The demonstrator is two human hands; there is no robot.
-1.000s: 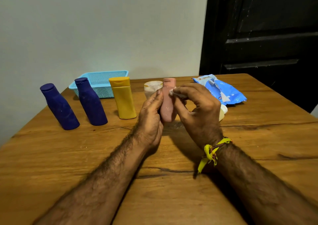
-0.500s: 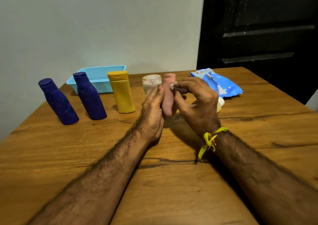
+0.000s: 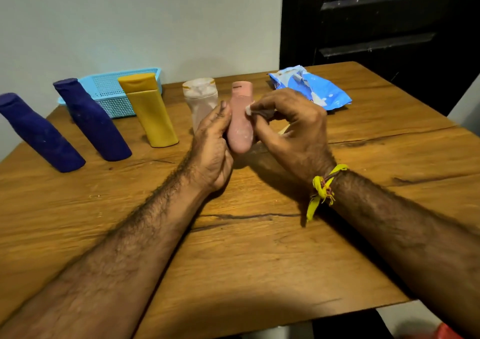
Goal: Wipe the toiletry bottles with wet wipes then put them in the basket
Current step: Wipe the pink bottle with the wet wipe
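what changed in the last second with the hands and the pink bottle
Little changed. The right hand has slid its wipe slightly down the pink bottle, from beside the cap onto the upper body. The left hand still holds the bottle. The other bottles, basket and wipes pack stayed put.

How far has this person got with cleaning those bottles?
Early on, it seems. The blue basket shows no bottle in it. In hand: the left hand holds the pink bottle while the right hand pinches a wet wipe against its side. Still standing on the table: two dark blue bottles, a yellow bottle and a whitish one.
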